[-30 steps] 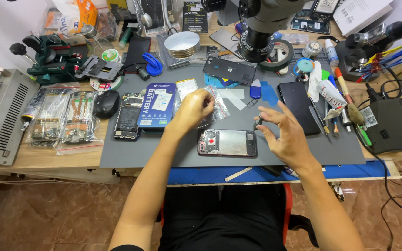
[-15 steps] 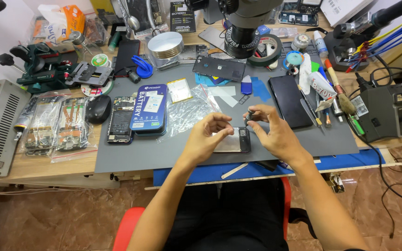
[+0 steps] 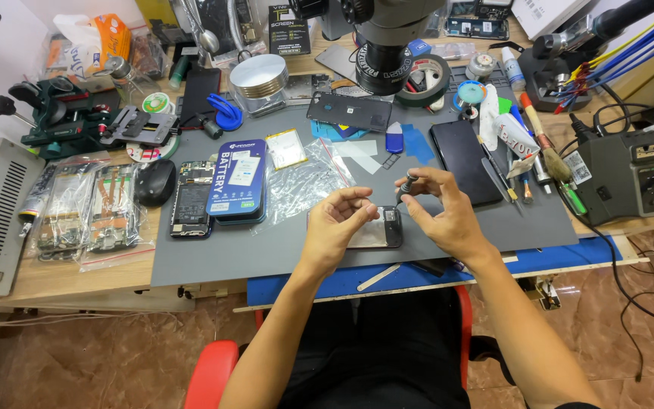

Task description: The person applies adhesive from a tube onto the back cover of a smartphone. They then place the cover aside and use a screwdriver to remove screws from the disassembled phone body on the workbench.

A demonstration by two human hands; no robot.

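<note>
Hovering over the opened phone (image 3: 372, 231), the left hand (image 3: 334, 227) was curled, fingertips pinched together; a small dark tool (image 3: 406, 185) was pinched by the right hand (image 3: 440, 212).

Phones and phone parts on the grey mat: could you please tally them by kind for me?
Opened phone under the hands: 1
Opened phone with its insides showing, at the left: 1
Dark phone lying flat, at the right: 1
Black back cover: 1
Blue battery box: 1
Total: 5
</note>
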